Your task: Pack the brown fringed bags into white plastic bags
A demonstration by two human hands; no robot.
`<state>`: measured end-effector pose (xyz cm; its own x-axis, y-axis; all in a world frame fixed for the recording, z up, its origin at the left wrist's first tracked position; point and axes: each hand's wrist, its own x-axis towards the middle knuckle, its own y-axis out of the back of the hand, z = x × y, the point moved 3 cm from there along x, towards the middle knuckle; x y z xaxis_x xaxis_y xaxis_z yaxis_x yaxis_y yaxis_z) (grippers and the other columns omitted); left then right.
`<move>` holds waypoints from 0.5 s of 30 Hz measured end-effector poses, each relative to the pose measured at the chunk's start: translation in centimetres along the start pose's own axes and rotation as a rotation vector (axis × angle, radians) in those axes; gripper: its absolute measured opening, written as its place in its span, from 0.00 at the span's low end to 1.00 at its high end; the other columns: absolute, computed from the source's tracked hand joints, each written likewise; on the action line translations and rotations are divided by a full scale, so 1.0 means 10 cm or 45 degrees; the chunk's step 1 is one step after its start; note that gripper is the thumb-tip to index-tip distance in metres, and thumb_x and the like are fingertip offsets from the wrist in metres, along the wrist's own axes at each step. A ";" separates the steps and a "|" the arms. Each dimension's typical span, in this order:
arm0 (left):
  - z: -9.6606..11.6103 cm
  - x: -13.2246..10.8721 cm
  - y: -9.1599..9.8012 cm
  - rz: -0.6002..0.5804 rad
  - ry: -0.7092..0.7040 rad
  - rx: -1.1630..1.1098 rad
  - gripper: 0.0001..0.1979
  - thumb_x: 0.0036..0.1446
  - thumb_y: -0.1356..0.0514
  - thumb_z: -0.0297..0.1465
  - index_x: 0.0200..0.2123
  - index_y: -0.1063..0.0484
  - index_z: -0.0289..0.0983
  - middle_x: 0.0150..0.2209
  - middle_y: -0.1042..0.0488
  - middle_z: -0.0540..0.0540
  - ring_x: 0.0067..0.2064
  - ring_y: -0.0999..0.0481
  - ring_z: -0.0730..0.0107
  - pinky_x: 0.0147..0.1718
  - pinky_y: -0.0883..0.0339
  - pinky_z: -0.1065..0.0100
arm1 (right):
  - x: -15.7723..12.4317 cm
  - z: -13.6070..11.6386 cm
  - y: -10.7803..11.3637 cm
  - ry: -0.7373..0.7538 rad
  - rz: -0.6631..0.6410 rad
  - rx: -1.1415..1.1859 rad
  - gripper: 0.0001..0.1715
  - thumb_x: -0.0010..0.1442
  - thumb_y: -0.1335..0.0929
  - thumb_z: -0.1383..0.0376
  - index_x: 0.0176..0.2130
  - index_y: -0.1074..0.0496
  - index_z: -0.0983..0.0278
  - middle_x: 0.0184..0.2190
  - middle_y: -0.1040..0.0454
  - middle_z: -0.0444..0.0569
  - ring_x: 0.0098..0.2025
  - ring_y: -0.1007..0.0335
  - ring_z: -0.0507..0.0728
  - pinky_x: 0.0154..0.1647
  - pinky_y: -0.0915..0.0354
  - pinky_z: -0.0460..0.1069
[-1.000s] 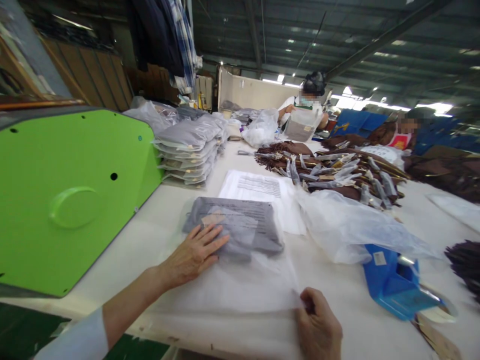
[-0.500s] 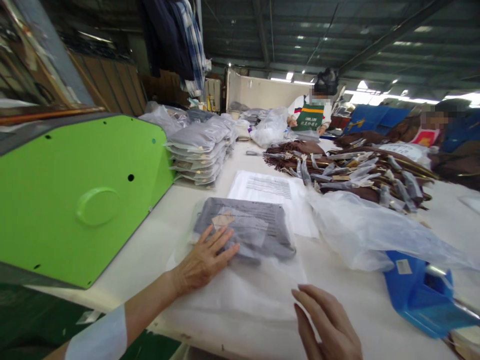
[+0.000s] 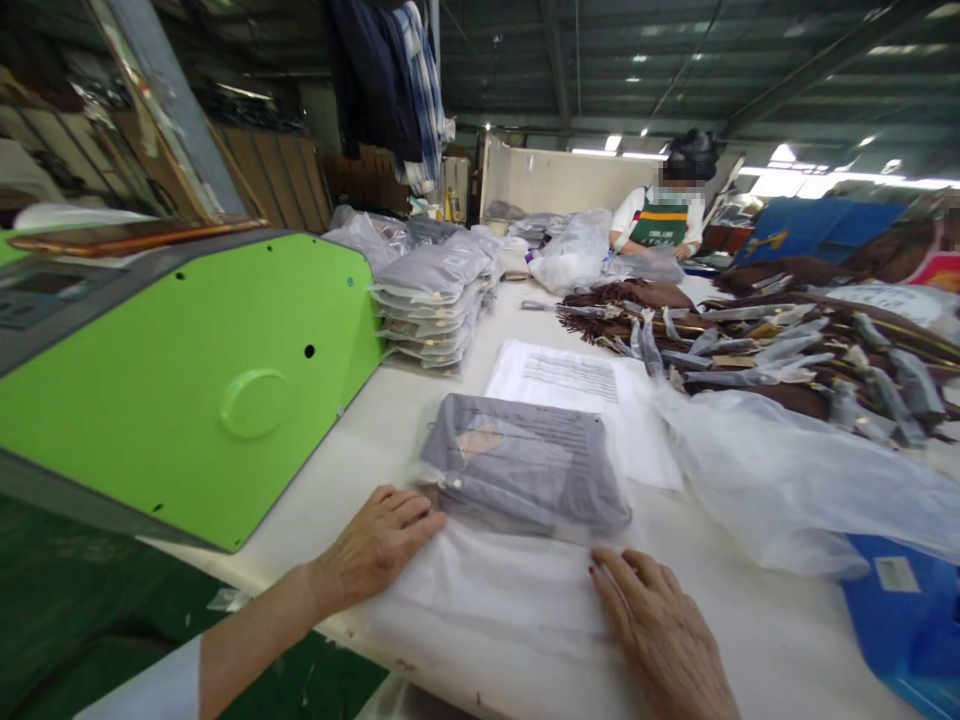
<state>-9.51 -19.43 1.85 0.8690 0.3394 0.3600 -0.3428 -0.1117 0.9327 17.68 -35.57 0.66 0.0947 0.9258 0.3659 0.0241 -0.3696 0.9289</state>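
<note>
A folded grey garment [image 3: 525, 470] lies inside a clear plastic bag [image 3: 510, 590] on the table before me. A small tan tag shows through the film at its upper left. The loose end of the bag spreads toward the table's front edge. At the garment's lower left corner, my left hand [image 3: 375, 550] has its fingers closed on the bag. My right hand [image 3: 656, 620] pinches the film near the lower right corner, thumb and fingertips together. Some of the film under both hands is hidden.
A green machine housing [image 3: 187, 370] stands at left. Behind the garment are a stack of bagged garments [image 3: 431, 300] and a printed white bag [image 3: 574, 380]. Brown fringed items [image 3: 750, 340], loose plastic film [image 3: 780, 480] and a blue holder [image 3: 900, 620] lie right. A co-worker [image 3: 660, 215] stands across the table.
My left hand has moved off the garment's top to its lower left corner. My right hand has come down onto the bag. The view has turned slightly left.
</note>
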 end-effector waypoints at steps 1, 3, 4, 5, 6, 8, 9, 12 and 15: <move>-0.09 -0.06 0.02 -0.024 0.054 -0.022 0.14 0.61 0.52 0.25 0.46 0.32 0.39 0.40 0.28 0.45 0.42 0.31 0.66 0.40 0.41 0.63 | -0.02 0.07 0.02 0.016 -0.027 0.043 0.19 0.63 0.45 0.59 0.43 0.30 0.57 0.38 0.27 0.48 0.38 0.32 0.57 0.33 0.32 0.50; -0.28 -0.17 0.05 -0.054 0.169 -0.099 0.13 0.61 0.52 0.26 0.44 0.31 0.39 0.40 0.28 0.45 0.42 0.31 0.66 0.40 0.39 0.64 | -0.05 0.24 0.06 -0.040 -0.092 0.186 0.20 0.62 0.46 0.59 0.43 0.29 0.56 0.39 0.27 0.48 0.40 0.31 0.56 0.38 0.31 0.49; -0.36 -0.22 0.07 -0.070 0.216 -0.150 0.14 0.60 0.53 0.25 0.44 0.30 0.39 0.40 0.27 0.45 0.43 0.31 0.66 0.41 0.39 0.64 | -0.07 0.34 0.06 -0.113 -0.137 0.289 0.20 0.62 0.45 0.59 0.42 0.28 0.56 0.40 0.26 0.47 0.41 0.30 0.55 0.40 0.31 0.48; -0.43 -0.27 0.08 -0.089 0.247 -0.204 0.15 0.59 0.53 0.24 0.44 0.30 0.39 0.40 0.27 0.45 0.43 0.31 0.66 0.42 0.38 0.65 | -0.08 0.46 0.05 -0.197 -0.193 0.405 0.20 0.61 0.44 0.57 0.41 0.27 0.56 0.40 0.26 0.47 0.41 0.29 0.54 0.41 0.31 0.47; -0.48 -0.30 0.10 -0.114 0.262 -0.254 0.17 0.58 0.54 0.22 0.44 0.30 0.38 0.41 0.28 0.44 0.43 0.31 0.66 0.43 0.38 0.65 | -0.09 0.57 0.04 -0.269 -0.252 0.526 0.19 0.59 0.43 0.56 0.40 0.27 0.56 0.40 0.26 0.48 0.42 0.29 0.54 0.42 0.31 0.47; -0.52 -0.32 0.14 -0.166 0.262 -0.331 0.19 0.56 0.54 0.20 0.45 0.30 0.38 0.42 0.29 0.44 0.45 0.32 0.66 0.45 0.38 0.65 | -0.12 0.76 -0.01 -0.320 -0.364 0.734 0.19 0.56 0.40 0.55 0.40 0.25 0.57 0.42 0.26 0.49 0.45 0.29 0.56 0.46 0.32 0.48; -0.52 -0.32 0.17 -0.194 0.258 -0.357 0.20 0.55 0.53 0.20 0.46 0.31 0.39 0.43 0.29 0.44 0.47 0.33 0.65 0.47 0.39 0.64 | -0.13 0.83 -0.02 -0.309 -0.384 0.802 0.19 0.55 0.39 0.55 0.40 0.25 0.58 0.43 0.26 0.50 0.47 0.30 0.57 0.48 0.33 0.49; -0.49 -0.28 0.23 -0.288 0.257 -0.405 0.21 0.53 0.50 0.20 0.49 0.32 0.41 0.45 0.32 0.44 0.49 0.36 0.64 0.50 0.41 0.62 | -0.15 0.93 -0.04 -0.269 -0.354 0.844 0.19 0.54 0.37 0.55 0.42 0.25 0.57 0.47 0.28 0.52 0.51 0.33 0.58 0.50 0.35 0.50; -0.50 -0.27 0.25 -0.366 0.280 -0.430 0.22 0.52 0.47 0.23 0.50 0.33 0.43 0.47 0.34 0.46 0.50 0.37 0.63 0.52 0.42 0.61 | -0.16 0.92 -0.04 -0.176 -0.303 0.724 0.18 0.56 0.38 0.57 0.43 0.25 0.54 0.46 0.28 0.51 0.50 0.33 0.57 0.51 0.35 0.51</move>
<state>-14.52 -15.96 3.10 0.8622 0.5048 0.0423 -0.2280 0.3122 0.9223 26.70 -37.60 -0.82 0.1482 0.9831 0.1074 0.5816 -0.1745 0.7945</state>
